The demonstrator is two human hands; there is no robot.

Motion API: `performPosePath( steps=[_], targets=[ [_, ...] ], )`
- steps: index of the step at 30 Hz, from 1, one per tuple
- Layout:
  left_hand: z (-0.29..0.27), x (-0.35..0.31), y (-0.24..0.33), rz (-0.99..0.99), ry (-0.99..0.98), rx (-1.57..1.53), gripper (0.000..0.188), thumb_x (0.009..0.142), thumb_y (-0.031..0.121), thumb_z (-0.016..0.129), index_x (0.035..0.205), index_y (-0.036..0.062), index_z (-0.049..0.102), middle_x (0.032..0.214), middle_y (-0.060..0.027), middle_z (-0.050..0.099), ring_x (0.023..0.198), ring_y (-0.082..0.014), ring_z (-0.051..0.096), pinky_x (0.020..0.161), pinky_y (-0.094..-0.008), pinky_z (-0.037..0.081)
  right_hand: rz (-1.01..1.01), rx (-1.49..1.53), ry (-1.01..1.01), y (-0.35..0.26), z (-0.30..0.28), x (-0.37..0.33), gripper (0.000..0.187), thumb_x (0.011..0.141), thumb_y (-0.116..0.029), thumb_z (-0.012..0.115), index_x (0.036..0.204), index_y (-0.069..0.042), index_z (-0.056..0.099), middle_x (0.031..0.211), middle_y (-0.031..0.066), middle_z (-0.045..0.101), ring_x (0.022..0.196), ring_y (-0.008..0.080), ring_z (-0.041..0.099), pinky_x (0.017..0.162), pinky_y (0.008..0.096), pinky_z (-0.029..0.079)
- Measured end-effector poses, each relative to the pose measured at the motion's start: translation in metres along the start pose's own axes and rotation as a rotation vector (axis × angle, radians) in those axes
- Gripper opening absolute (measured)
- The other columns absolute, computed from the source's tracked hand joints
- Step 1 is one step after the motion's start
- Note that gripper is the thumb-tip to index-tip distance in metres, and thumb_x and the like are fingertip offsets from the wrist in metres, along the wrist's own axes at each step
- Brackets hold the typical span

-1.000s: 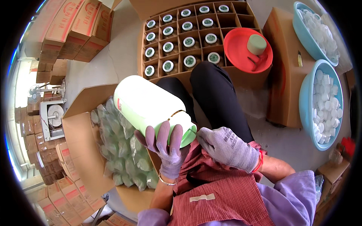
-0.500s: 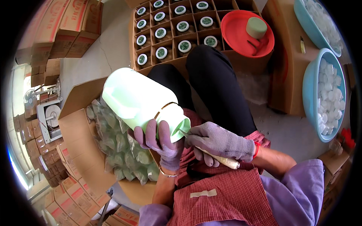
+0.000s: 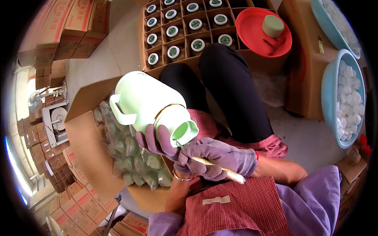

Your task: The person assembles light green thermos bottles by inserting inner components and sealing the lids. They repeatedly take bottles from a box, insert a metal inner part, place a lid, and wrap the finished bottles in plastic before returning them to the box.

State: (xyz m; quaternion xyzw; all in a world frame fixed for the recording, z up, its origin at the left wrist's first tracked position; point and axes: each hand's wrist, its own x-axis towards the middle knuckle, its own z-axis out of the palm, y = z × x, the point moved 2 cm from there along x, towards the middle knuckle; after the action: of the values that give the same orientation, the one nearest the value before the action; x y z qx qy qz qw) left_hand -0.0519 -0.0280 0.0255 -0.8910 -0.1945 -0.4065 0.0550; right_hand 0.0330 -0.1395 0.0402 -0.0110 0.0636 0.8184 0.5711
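Observation:
A pale green thermos jug [image 3: 151,96] lies tilted over my lap, its open spouted mouth toward me and its handle at the left. My left hand [image 3: 157,143] is closed round the underside of its neck, below a thin gold-brown band. My right hand [image 3: 216,157], gloved in grey-purple like the left, grips a thin-bladed hand tool [image 3: 235,177] by its cream handle. The tool's slim metal tip touches or nearly touches the lower rim of the mouth; the exact contact is hard to make out. Both hands are close together at the mouth.
An open carton [image 3: 94,157] of plastic-wrapped green jugs stands at my left. Ahead, a divided carton [image 3: 185,35] holds several white-rimmed jugs. A red basin [image 3: 248,31] with a green lid [image 3: 273,26] rests on its corner. Blue basins [image 3: 328,90] of whitish caps stand at right.
The jug has turned about its length, so its handle now shows at the left. My right hand and the tool have shifted left, to the lower rim. The whole view has moved slightly.

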Motion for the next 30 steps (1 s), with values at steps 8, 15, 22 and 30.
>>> performPosePath(
  steps=[8,15,22,30],
  targets=[
    [-0.006,0.005,-0.006,-0.017,0.005,0.028,0.049,0.101,0.050,0.041,0.129,0.0102,0.049,0.133,-0.0145,0.045,0.130,-0.0393,0.039,0.108,-0.0619,0.036,-0.090,0.654,-0.439,0.042,0.013,0.030,0.024,0.108,-0.019,0.037,0.121,-0.001,0.047,0.074,0.0032,0.051,0.036,0.0060,0.043,0.028,0.0194,0.035],
    [-0.006,-0.002,-0.005,-0.008,-0.026,0.036,0.049,0.099,0.048,0.045,0.131,0.0105,0.047,0.134,-0.0148,0.044,0.130,-0.0385,0.039,0.108,-0.0620,0.036,-0.101,-0.322,0.369,-0.016,0.046,-0.004,0.027,0.104,-0.025,0.046,0.105,-0.001,0.057,0.074,0.0072,0.064,0.058,0.0137,0.063,0.046,0.0240,0.049],
    [-0.009,-0.001,-0.008,0.000,-0.061,0.051,0.049,0.098,0.046,0.049,0.132,0.0107,0.045,0.135,-0.0151,0.043,0.130,-0.0377,0.039,0.109,-0.0621,0.035,-0.547,-1.570,0.447,-0.018,0.041,0.004,0.028,0.100,-0.022,0.052,0.105,0.003,0.062,0.076,0.0146,0.062,0.073,0.0259,0.066,0.069,0.0362,0.053],
    [-0.009,0.013,-0.012,0.039,-0.106,0.030,0.066,0.081,0.027,0.077,0.135,0.0097,0.042,0.138,-0.0155,0.040,0.133,-0.0390,0.036,0.111,-0.0615,0.032,-0.712,-2.363,0.477,-0.027,0.039,-0.016,0.025,0.094,-0.016,0.060,0.109,0.004,0.062,0.080,0.0113,0.062,0.068,0.0243,0.061,0.058,0.0357,0.051]
  ],
)
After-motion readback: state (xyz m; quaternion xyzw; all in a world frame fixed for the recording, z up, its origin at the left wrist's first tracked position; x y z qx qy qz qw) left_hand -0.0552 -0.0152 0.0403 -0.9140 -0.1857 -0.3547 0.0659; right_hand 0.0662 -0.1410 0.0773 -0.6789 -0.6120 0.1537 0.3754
